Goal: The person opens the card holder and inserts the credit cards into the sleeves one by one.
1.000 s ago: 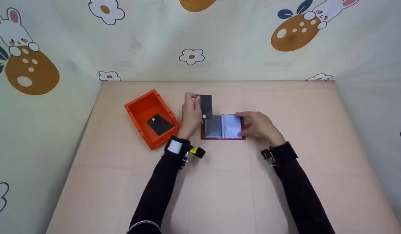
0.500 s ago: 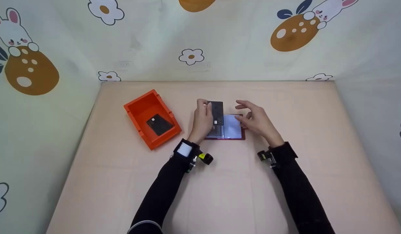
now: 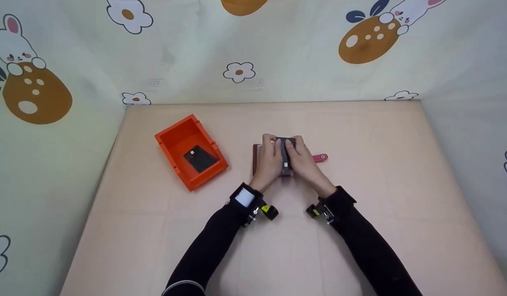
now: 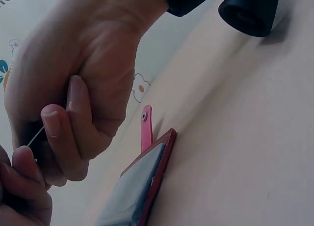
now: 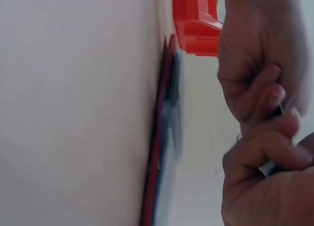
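In the head view, my left hand (image 3: pixel 270 161) and right hand (image 3: pixel 303 164) pinch a black card (image 3: pixel 285 169) between them, thumbs on its face. The card stands upright above an open red card holder (image 3: pixel 256 158), which lies on the table and is mostly covered by the hands. Clear sleeves (image 4: pixel 135 182) show on the holder in the left wrist view, below and apart from the hands. A pink snap strap (image 3: pixel 320 158) sticks out at its right. Curled fingers hide most of the card in both wrist views.
An orange box (image 3: pixel 187 184) stands left of the hands, and another black card (image 3: pixel 200 158) lies inside it. Patterned fabric walls (image 3: pixel 303 78) rise behind and beside the pale tabletop (image 3: pixel 286 246).
The left hand has carried the card rightward and over the middle of the holder. My right hand has let go of the holder's edge, moved left and taken the card's other side.
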A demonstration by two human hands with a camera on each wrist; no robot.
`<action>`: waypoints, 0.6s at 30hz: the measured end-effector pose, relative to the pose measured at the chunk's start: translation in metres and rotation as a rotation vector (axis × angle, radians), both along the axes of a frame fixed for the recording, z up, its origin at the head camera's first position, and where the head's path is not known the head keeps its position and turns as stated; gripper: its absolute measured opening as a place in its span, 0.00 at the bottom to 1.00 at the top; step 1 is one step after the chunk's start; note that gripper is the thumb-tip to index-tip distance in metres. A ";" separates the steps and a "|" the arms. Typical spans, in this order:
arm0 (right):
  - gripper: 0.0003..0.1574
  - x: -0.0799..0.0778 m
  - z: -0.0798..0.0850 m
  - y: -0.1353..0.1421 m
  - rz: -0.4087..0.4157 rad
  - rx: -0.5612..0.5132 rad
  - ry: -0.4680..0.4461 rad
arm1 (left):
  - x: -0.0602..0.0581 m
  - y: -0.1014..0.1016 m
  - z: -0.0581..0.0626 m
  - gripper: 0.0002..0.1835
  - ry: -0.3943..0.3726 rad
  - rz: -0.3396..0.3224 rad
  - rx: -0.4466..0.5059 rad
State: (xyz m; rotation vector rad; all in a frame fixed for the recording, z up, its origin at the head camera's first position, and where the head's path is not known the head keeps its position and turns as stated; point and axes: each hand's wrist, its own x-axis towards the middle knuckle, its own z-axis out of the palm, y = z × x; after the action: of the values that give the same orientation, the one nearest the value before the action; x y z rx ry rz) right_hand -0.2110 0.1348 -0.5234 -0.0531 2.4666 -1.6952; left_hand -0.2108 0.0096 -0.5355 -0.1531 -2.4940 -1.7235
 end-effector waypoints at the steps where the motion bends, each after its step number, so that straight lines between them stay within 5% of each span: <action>1: 0.20 0.000 -0.002 -0.001 -0.016 0.019 0.015 | 0.000 0.001 0.000 0.05 0.001 0.000 -0.004; 11: 0.15 -0.004 0.000 0.006 -0.070 0.011 0.089 | -0.007 -0.009 0.007 0.13 -0.034 -0.111 -0.025; 18: 0.17 -0.014 0.004 0.032 -0.118 -0.047 0.030 | -0.022 -0.044 0.017 0.26 0.025 -0.271 -0.371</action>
State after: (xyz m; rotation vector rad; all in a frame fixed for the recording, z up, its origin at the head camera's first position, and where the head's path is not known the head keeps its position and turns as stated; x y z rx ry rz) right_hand -0.2254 0.1669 -0.5198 0.0642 2.4972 -1.8120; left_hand -0.2329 -0.0340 -0.5190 -0.5609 -2.8568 -1.3003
